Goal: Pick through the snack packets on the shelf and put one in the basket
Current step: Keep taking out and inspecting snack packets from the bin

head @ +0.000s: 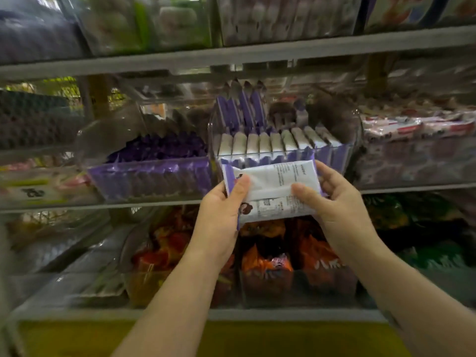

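A white and purple snack packet is held between both hands in front of the middle shelf, its printed back facing me. My left hand grips its left end with the thumb on top. My right hand grips its right end, thumb pressed on the face. Just behind it stands a clear bin with a row of the same white and purple packets standing upright. No basket is in view.
A clear bin of purple packets sits to the left on the middle shelf. Red and white packets lie to the right. Orange packets fill bins on the shelf below. A yellow strip runs along the bottom.
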Motion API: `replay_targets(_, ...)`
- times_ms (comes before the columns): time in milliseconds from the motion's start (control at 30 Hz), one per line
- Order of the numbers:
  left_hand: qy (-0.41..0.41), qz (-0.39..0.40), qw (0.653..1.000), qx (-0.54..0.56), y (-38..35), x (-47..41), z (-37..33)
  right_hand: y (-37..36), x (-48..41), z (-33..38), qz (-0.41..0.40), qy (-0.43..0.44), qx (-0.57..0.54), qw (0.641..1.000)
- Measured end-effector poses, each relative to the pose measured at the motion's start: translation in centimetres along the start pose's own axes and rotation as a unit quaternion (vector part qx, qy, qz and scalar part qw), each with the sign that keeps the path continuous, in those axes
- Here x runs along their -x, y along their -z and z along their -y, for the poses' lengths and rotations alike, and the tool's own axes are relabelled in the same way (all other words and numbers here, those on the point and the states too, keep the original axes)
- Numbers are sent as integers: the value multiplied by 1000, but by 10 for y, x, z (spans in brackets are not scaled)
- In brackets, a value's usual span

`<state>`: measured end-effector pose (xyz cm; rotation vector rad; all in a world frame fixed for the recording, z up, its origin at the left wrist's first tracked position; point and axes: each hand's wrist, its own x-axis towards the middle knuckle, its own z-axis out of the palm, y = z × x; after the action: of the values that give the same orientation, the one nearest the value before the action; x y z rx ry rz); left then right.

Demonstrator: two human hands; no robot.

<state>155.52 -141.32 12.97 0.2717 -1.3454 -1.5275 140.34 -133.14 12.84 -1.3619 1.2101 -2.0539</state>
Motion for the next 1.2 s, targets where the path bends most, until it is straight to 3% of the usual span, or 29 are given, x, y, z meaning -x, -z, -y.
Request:
replay_targets(133, 19, -7, 999, 29, 19, 9, 24, 11, 7, -19, -1, -75, -84, 994)
replay_targets(533, 98, -2, 995, 26, 46, 19, 57, 38, 23, -48, 36, -40, 187, 981)
replay_targets(767, 225, 97, 969, 32, 51, 28, 53, 52, 26, -45, 13, -78, 217, 973)
replay_targets(900, 262, 110, 958, 51, 54, 31, 49, 57, 26, -48, 27, -104, 223, 969)
replay_targets(1033, 281, 94, 953, 61, 54, 30, 50, 59, 25, -52, 29, -127, 229, 965)
replay_targets(1200, 263, 26, 962, 63, 54, 27, 60, 54, 25, -50, -18, -41, 261, 964)
